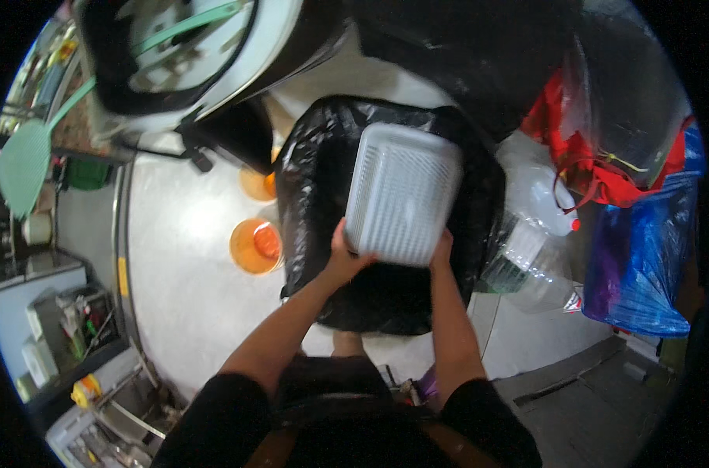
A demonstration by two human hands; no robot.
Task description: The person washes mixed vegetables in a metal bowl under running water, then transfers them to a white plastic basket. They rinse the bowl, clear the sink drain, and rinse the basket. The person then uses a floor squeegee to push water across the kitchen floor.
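Observation:
A white plastic basket (404,196) with slotted sides is held by both hands over a black plastic bag liner (300,193). The liner covers the rim of a large bin or tub standing before me. My left hand (349,255) grips the near left corner of the basket, thumb lying along its near edge. On the near right corner, my right hand (442,250) has hold of the side, its fingers partly hidden. Whether the basket's open side or its base faces me I cannot tell. The liner's interior is too dark to see into.
An orange bucket (243,248) stands left of the liner. Upper left, a green fly swatter (23,167) juts beside a large white-rimmed container (278,35). To the right are a clear bag of plastic bottles (524,251), a red bag (612,186) and a blue plastic bag (650,263).

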